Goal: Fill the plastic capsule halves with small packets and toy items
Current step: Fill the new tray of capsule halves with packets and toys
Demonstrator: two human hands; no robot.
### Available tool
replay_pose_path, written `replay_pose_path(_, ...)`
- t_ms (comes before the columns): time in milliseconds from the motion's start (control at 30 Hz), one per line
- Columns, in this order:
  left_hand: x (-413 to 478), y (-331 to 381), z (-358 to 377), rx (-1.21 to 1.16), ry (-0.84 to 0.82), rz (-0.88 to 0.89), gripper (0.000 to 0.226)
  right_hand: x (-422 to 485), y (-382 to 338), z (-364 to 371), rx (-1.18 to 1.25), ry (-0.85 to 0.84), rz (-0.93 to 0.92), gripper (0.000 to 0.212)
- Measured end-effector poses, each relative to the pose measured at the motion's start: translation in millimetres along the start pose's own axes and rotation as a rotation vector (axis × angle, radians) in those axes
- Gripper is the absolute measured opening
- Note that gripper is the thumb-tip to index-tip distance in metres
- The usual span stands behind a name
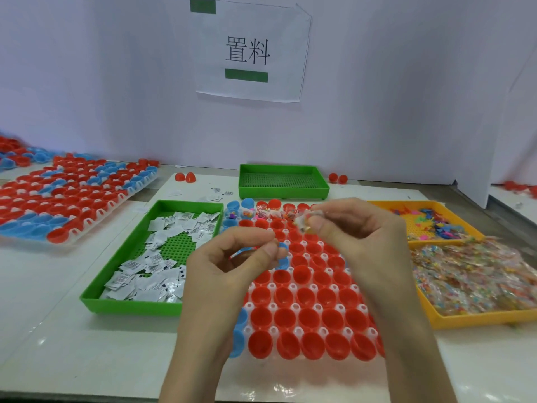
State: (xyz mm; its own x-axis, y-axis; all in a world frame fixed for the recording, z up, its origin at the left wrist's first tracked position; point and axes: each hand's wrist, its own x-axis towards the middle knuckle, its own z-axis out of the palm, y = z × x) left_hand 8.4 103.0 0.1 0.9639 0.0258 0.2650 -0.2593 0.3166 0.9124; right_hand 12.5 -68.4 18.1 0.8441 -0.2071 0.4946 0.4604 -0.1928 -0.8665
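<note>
Dozens of red and blue capsule pieces fill a spare rack (72,199) at far left, well apart from the work. Next comes a green tray (128,308) holding loose white packets (151,269), with a second green tray (283,191) behind it, nearer the wall. At centre stands the main rack (318,307), its halves (308,295) mostly red with a few blue along the left edge. Only the far row (261,212) shows contents, so I judge the task barely begun. Both hands hang above this rack. The left hand (229,266) has its fingers curled and its thumb set against the forefinger; I cannot tell whether anything sits between them. The right hand (354,237) pinches a small clear bag (303,223) with something coloured inside, above the far rows. Further right, 1 orange tray (386,203) holds loose toys (436,225), and a nearer orange tray (465,321) holds a heap of clear bags (470,274). The step in hand looks like readying the pinched bag for a half. The next move calls for lowering it into an empty red half just past the filled row without nudging its neighbours, then reaching left for a packet.
</note>
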Motion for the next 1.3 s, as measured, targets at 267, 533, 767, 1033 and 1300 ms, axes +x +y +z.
replay_pose_path(267, 8.6, 0.7, -22.3, -0.086, 0.142, -0.005, 0.013, 90.7, 44.5, -39.1, -0.531, 0.056, 0.028, 0.012)
replay_pose_path(533, 10.0, -1.7, -27.9, -0.071, 0.157, 0.000, 0.014, 132.4, 108.4, -36.1, -0.837, -0.186, 0.083, 0.002)
replay_pose_path(767, 11.7, -5.7, -33.7, -0.045, 0.152, 0.023, 0.017, 135.4, 126.2, -32.1, -0.921, -0.252, 0.105, 0.005)
replay_pose_path(1033, 11.7, -6.8, -33.0, -0.042, 0.162, 0.024, 0.014, 135.4, 136.1, -29.3, -0.984, -0.258, 0.060, 0.009)
replay_pose_path(1300, 13.1, -9.4, -36.9, 0.110, 0.212, 0.071, 0.026, 130.8, 136.9, -26.4, -1.029, -0.265, 0.012, 0.014)
